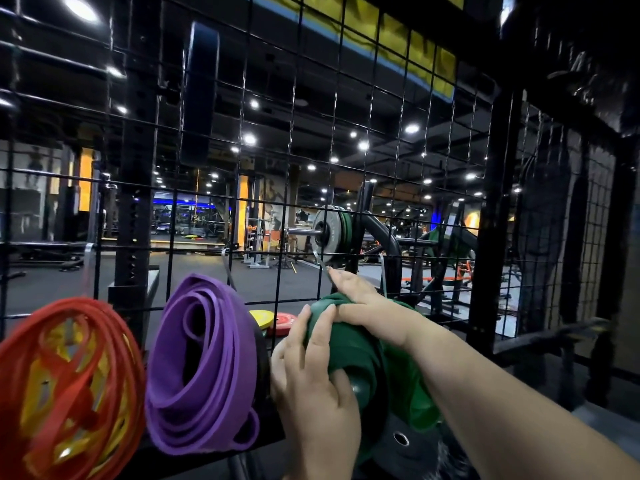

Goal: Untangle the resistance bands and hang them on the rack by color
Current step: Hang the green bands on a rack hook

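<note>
A black wire-grid rack (287, 161) fills the view, with metal hooks along its lower part. Red bands (79, 368) hang bunched at the far left, yellow bands (38, 386) showing behind them. Purple bands (204, 355) hang in a thick loop to their right. Both hands hold a wad of dark green bands (363, 344) at a hook (323, 263). My left hand (311, 382) grips the wad from the left, fingers curled over its top. My right hand (363, 303) grips its upper edge, index finger touching the hook's lower end.
Another bare metal hook (382, 271) sticks out just right of my right hand. Behind the grid lie a yellow plate (261, 317) and a red plate (285, 320), a loaded barbell (329, 230) and gym machines. A black post (491, 216) bounds the rack on the right.
</note>
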